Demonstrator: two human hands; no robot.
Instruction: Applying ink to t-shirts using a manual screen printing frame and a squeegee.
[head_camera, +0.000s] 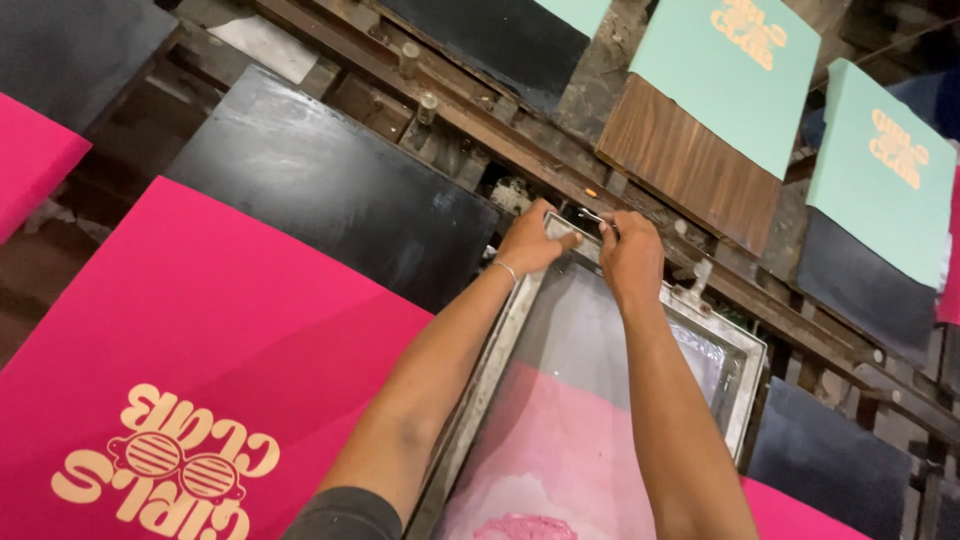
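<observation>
Both hands meet at the far end of a rectangular metal-framed printing screen (600, 400), which lies in the middle of the scene and runs from the near edge toward the far side. The left hand (530, 240) rests on the far left corner of the frame, with the fingers pressed together and curled over the rail; a thin silver bracelet (506, 270) sits on its wrist. The right hand (632, 258) is just beside it, on the far rail, and its fingertips (606, 226) seem to pinch a small metal part there; what part it is I cannot tell. The two hands are almost touching each other.

Inside the frame, the mesh is grey at the far end and covered with pink ink (560, 450) at the near end.

To the left lies a bright pink sheet with a pale yellow print (200, 350), partly over a black flat board (330, 180). On the far right stand two mint green sheets (730, 80) with a similar print, one on a brown wooden board (680, 165). A dirty wooden rail (480, 125) crosses behind the hands.
</observation>
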